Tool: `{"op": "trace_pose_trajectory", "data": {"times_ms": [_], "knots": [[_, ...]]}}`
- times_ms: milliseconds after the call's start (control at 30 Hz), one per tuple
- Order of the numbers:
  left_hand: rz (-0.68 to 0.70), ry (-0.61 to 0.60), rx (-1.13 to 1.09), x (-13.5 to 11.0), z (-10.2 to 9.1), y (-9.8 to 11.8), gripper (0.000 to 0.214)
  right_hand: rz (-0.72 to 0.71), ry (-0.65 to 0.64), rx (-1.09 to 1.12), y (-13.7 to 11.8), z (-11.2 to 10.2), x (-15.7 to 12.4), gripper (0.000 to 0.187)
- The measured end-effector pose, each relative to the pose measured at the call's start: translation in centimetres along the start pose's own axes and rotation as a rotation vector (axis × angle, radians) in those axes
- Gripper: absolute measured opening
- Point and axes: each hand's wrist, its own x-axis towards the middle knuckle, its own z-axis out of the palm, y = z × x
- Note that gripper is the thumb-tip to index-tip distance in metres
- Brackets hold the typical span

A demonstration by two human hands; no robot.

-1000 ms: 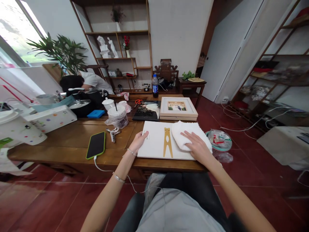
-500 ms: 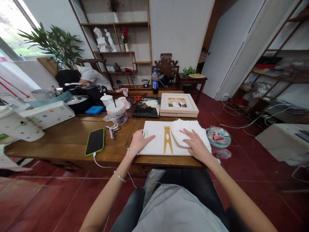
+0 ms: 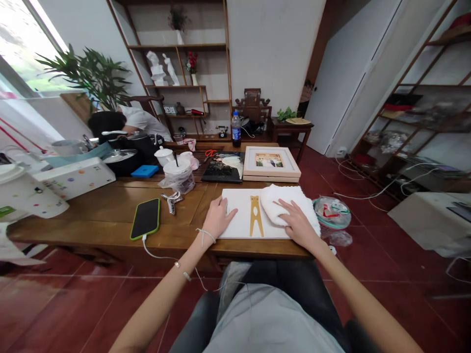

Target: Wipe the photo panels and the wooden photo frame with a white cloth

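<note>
A flat white board or panel lies at the table's front edge. On its middle is a yellow, long-legged animal-like shape with an oval opening; whether it is printed or a loose piece, I cannot tell. My left hand rests on the board's left edge, fingers stretched forward and thumb apart. A fluffy white cloth, bunched up at its left part, covers the board's right side. My right hand lies on this cloth with its fingers spread, pressing on it.
Left of the board are a phone on a cable, a small silver object and a lidded cup in plastic. Behind lie a dark photo panel and a framed picture. A person leans over at the back left.
My left hand has shifted onto the board's left edge, covering the small print there. My right hand stays on the cloth. The view has tilted slightly up.
</note>
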Motion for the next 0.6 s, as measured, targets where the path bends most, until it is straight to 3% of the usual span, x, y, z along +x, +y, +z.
{"op": "trace_pose_trajectory", "data": {"times_ms": [167, 500, 600], "knots": [[0.119, -0.087, -0.159, 1.2, 1.5, -0.9, 0.04, 0.013, 0.002, -0.001, -0.2, 0.1, -0.2, 0.048], [0.171, -0.185, -0.248, 1.6, 0.5, -1.4, 0.036, -0.004, 0.001, 0.003, 0.3, -0.2, -0.1, 0.047], [0.17, -0.179, -0.273, 1.6, 0.7, -1.6, 0.039, 0.068, 0.085, -0.007, 1.0, -1.3, 0.5, 0.044]]}}
